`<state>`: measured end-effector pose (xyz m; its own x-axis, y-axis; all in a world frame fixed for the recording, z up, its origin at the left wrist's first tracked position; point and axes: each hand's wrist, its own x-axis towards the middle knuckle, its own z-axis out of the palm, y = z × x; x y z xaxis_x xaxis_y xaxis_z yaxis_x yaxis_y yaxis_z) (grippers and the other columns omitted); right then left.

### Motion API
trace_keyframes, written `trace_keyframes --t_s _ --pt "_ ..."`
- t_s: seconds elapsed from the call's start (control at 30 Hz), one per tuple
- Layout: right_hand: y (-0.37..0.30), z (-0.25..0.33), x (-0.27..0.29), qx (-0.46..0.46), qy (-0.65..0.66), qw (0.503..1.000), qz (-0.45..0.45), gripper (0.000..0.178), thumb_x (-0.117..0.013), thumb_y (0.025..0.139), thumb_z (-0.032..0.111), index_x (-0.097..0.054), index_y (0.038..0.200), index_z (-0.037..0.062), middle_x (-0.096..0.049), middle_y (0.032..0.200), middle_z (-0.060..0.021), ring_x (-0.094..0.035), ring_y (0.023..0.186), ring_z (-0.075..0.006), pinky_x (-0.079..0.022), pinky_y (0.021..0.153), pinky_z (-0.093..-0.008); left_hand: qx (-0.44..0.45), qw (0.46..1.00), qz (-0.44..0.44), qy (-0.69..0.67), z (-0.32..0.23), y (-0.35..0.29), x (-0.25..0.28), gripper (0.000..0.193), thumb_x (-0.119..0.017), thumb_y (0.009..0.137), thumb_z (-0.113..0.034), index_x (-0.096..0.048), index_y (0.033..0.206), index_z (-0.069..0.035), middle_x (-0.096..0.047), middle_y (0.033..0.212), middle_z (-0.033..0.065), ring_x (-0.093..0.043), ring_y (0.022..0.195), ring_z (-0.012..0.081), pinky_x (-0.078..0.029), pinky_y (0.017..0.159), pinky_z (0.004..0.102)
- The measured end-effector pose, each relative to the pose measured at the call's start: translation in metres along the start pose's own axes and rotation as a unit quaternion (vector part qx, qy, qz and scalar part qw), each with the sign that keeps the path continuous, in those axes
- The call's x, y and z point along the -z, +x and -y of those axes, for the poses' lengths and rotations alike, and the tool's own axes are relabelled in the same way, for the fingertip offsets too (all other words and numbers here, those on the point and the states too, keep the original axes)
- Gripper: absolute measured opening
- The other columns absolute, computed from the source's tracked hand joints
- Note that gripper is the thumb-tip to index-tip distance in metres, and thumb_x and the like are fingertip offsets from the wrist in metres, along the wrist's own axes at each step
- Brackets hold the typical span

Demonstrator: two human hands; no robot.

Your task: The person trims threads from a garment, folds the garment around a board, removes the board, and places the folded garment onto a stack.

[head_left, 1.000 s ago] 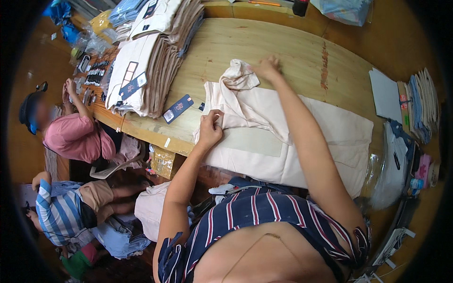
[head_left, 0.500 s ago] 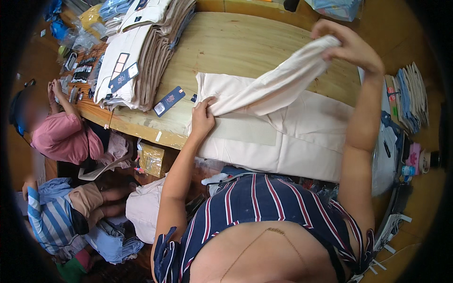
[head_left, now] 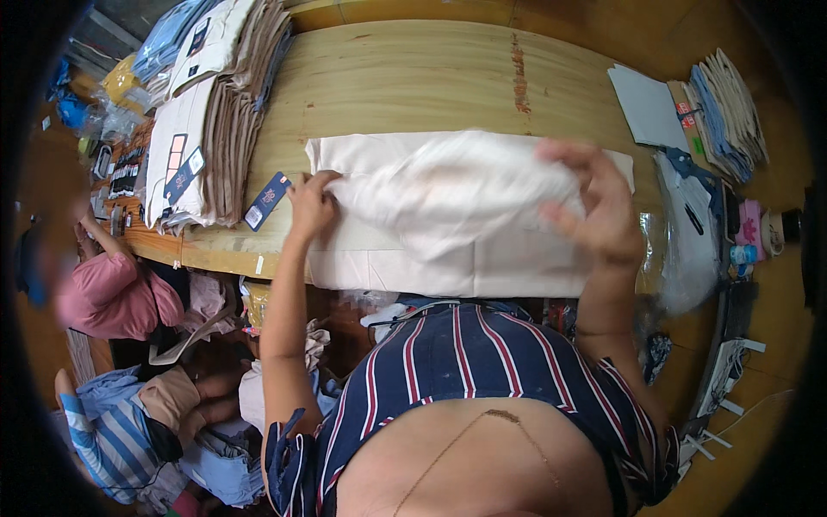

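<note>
A cream garment (head_left: 517,271) lies spread flat along the near side of the wooden table. One long part of it, a loose flap (head_left: 465,194), is raised and blurred by motion over the rest. My left hand (head_left: 312,205) pinches the flap's left end, close to the garment's left edge. At the flap's other end is my right hand (head_left: 603,207), thumb and fingers to either side of the cloth. Motion smears those fingers, so their grip is unclear. A navy hang tag (head_left: 266,202) rests on the table just left of my left hand.
Tall stacks of folded cream garments (head_left: 185,142) stand on the left of the table (head_left: 405,77). White sheets (head_left: 648,105) and more folded clothes (head_left: 728,108) are at the right. A person in pink (head_left: 125,293) and another in blue stripes (head_left: 108,444) sit lower left.
The raised flap has come down and left over the garment, with my right hand lower and nearer my body. My left hand stays on its end. The whole view has shifted.
</note>
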<state>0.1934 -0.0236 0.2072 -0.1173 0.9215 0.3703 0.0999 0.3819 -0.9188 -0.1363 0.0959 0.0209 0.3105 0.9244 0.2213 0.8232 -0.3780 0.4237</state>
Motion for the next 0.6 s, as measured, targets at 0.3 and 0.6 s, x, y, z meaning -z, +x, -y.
trace_keyframes --t_s 0.3,0.6 --pt "-0.068 -0.205 0.127 -0.220 -0.275 0.929 -0.118 0.034 -0.061 0.072 0.004 -0.051 0.104 0.0038 -0.056 0.097 -0.0087 -0.051 0.088 -0.0189 -0.040 0.080 -0.0252 -0.015 0.992 0.036 0.123 -0.003 0.062 -0.014 0.045 -0.049 0.070 -0.009 -0.047 0.114 -0.018 -0.050 0.105 0.0077 -0.042 0.103 0.0241 -0.026 0.085 0.0469" --pt "-0.122 -0.235 0.166 -0.249 -0.659 0.695 -0.145 0.051 -0.044 0.082 0.044 -0.031 0.128 0.0280 -0.024 0.137 -0.0019 -0.022 0.125 -0.0230 -0.019 0.093 -0.0596 0.017 0.979 0.044 0.199 -0.034 0.028 -0.052 0.048 -0.037 0.084 -0.047 -0.030 0.129 -0.032 -0.020 0.139 0.0004 -0.014 0.129 0.0248 -0.006 0.096 0.0600"
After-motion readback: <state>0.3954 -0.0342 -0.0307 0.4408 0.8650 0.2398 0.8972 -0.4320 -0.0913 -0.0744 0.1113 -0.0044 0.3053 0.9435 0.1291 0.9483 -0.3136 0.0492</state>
